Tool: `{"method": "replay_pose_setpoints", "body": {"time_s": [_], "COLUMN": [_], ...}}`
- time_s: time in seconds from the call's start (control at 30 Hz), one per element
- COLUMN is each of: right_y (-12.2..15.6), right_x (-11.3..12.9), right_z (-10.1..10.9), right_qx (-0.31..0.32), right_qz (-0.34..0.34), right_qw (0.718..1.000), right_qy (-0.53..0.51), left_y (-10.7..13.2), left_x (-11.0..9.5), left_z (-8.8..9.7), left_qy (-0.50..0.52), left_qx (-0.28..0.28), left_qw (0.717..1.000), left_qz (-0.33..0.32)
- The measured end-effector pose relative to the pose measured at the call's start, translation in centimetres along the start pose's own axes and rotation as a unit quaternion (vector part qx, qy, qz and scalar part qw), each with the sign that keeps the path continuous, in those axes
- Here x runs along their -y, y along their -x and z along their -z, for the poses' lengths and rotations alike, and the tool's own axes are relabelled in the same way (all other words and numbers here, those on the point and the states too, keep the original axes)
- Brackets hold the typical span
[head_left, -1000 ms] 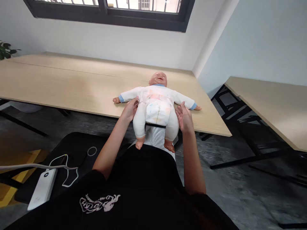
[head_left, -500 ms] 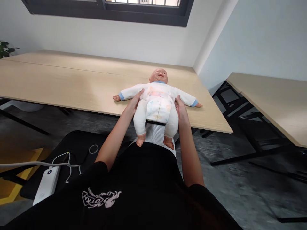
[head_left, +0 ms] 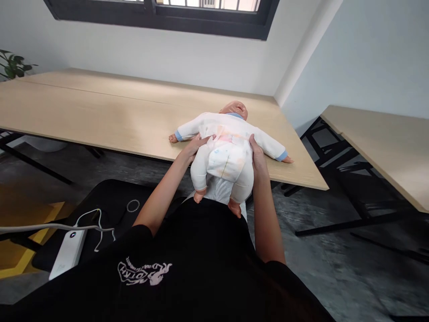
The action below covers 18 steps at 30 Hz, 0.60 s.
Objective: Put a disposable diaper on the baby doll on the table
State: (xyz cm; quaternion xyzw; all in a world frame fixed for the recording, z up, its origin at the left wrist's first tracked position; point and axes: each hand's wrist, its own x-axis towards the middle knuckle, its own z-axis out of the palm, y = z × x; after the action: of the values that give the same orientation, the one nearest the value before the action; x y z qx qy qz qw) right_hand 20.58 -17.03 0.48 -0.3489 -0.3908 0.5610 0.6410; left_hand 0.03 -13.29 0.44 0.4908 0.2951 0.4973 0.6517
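Note:
A baby doll in a white top with blue cuffs lies on its back near the front edge of the table. Its arms are spread wide, and its legs hang over the edge toward me. Round its hips is a white printed diaper. My left hand grips the doll's side at the waist, thumb lying over the diaper's upper edge. On the opposite side my right hand is wrapped round the waist and hip, thumb up. Some fingers of both hands are hidden behind the doll.
A black chair at my left bears a white power bank with a cable and a beaded bracelet. To the right stands a second table. A wall with a window rises behind the doll.
The doll has tilted and shifted slightly right and toward me, its head now leaning right. My left thumb has moved inward over the diaper's upper edge.

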Motion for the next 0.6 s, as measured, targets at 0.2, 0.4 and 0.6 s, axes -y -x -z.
{"method": "replay_pose_setpoints", "body": {"time_s": [0.2,0.4,0.6], "right_y": [0.5,3.5,8.0], "right_x": [0.0,0.5,0.9], "right_z": [0.2,0.7,4.4], "right_qx": [-0.038,-0.083,-0.19], "right_qz": [0.016,0.082,0.144], "right_qw": [0.998,0.989,0.97], "right_qy": [-0.045,-0.09,-0.054], "left_y": [0.2,3.3,9.2], "left_x": [0.2,-1.5,-3.9], "left_z": [-0.5,-2.1,-4.5], "left_qy": [-0.073,-0.139,-0.255], "left_qx": [-0.052,0.003,0.089], "left_qw": [0.994,0.986,0.956], "left_qz": [-0.057,-0.093,-0.117]}}
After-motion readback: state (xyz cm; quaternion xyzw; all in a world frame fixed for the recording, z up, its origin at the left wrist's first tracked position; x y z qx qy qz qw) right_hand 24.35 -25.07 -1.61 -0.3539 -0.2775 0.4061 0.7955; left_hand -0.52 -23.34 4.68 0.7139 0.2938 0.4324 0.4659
